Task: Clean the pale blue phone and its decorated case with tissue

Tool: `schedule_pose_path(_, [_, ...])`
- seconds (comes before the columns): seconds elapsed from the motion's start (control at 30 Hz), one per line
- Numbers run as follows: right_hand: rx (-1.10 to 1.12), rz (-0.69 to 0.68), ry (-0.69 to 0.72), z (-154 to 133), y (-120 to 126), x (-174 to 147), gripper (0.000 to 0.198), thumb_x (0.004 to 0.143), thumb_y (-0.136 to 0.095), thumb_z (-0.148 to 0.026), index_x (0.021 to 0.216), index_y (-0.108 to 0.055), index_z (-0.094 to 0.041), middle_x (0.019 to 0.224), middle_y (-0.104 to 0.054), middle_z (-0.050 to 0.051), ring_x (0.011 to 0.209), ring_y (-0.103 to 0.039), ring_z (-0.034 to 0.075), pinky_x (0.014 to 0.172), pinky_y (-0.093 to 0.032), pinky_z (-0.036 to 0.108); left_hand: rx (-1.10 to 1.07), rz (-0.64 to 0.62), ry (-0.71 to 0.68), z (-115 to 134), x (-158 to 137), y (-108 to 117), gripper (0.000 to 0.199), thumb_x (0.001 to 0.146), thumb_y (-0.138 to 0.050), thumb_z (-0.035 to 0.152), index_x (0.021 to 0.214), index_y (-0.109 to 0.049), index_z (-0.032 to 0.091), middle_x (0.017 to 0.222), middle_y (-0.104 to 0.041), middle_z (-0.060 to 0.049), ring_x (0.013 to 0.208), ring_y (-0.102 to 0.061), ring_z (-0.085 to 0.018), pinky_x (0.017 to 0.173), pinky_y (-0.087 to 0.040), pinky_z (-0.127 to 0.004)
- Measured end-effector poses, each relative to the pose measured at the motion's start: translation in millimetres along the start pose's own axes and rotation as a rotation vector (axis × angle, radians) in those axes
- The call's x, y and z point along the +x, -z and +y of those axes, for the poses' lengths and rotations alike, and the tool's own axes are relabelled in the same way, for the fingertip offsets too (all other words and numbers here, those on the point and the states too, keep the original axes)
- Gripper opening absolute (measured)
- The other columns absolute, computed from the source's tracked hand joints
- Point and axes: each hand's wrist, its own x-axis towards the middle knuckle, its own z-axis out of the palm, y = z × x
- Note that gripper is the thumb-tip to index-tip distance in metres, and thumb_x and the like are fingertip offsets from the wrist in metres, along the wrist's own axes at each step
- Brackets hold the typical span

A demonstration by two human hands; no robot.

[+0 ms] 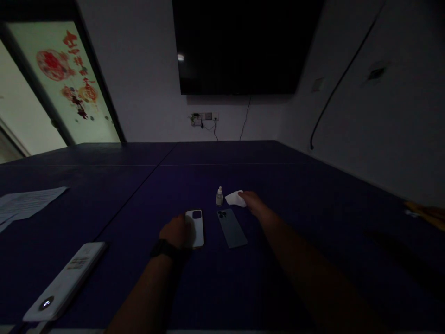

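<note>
In the dim head view, my left hand [174, 230], with a dark watch on its wrist, is at the left edge of a white phone case [197, 229]. Its fingers look curled against that edge, partly in shadow. Just right of the case lies a grey-blue smartphone [232, 229], back side up, its camera block at the top left. My right hand [252, 202] pinches the right end of a white tissue [235, 198] above the phone. A small clear dropper bottle [219, 198] with a white cap stands upright left of the tissue.
A long white device [66, 280] with a round display lies at the front left of the dark blue table [215, 283]. Papers [29, 203] are on the far left. At the right edge sits a yellowish item [426, 214]. A large screen [243, 46] hangs on the wall.
</note>
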Motion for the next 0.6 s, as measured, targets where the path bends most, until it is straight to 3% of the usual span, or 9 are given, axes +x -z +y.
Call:
schedule_pose_path(0.2, [-0.156,0.076,0.076,-5,15,-6,0.035,0.098,-0.063,-0.036,0.128,-0.060,-0.018,0.130,-0.061,0.010,0.109,-0.065,0.024,0.091,-0.057,0.045,-0.050,0.010,0.008,-3,3,-4,0.035,0.096,-0.043,0.032,0.109,-0.069,0.013,0.115,-0.072,-0.022,0.102,-0.071,-0.033,0.079,-0.050,-0.038])
schedule_pose_path(0.37, [-0.111,0.076,0.145,-11,28,-26,0.035,0.099,-0.062,-0.036,0.128,-0.059,-0.019,0.131,-0.061,0.010,0.110,-0.064,0.024,0.092,-0.057,0.046,-0.166,0.040,0.015,-1,-1,3,0.030,0.091,-0.049,0.022,0.109,-0.070,0.010,0.112,-0.073,-0.024,0.100,-0.071,-0.035,0.077,-0.049,-0.039])
schedule_pose_path(0.47, [0.006,-0.034,0.158,-15,29,-49,0.031,0.099,-0.062,-0.036,0.124,-0.062,-0.018,0.125,-0.064,0.009,0.104,-0.066,0.022,0.089,-0.057,0.043,-0.299,0.086,-0.022,8,-8,12,0.030,0.089,-0.053,0.022,0.111,-0.069,0.011,0.112,-0.073,-0.021,0.100,-0.071,-0.030,0.078,-0.049,-0.035])
schedule_pose_path(0.6, [0.232,-0.290,0.138,-9,18,-98,0.028,0.092,-0.065,-0.045,0.098,-0.068,-0.018,0.092,-0.072,0.006,0.070,-0.065,0.016,0.067,-0.055,0.030,-0.539,0.117,-0.144,32,-25,9,0.034,0.092,-0.052,0.026,0.121,-0.067,0.016,0.112,-0.074,-0.011,0.096,-0.071,-0.019,0.077,-0.051,-0.026])
